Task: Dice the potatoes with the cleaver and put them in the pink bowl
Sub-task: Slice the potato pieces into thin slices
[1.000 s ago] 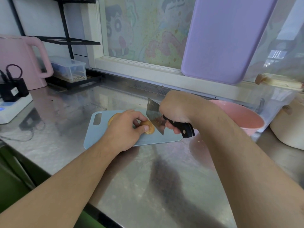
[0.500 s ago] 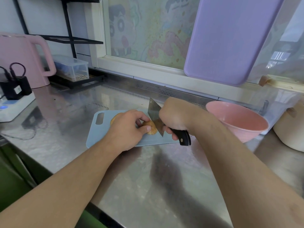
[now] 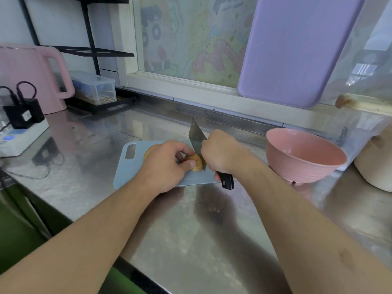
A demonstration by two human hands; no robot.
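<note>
The right hand (image 3: 220,154) is closed around the cleaver (image 3: 197,141) handle, blade against the potato (image 3: 194,163). The left hand (image 3: 167,164) curls over the potato, pinning it on the board (image 3: 127,172). The pink bowl (image 3: 303,155) stands on the desk (image 3: 191,230) to the right, apart.

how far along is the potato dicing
Early. Set up: potato on the blue cutting board. In hand: left hand pins it while the right hand sets the cleaver against its end. Left: no dice visible, pink bowl looks empty.
</note>
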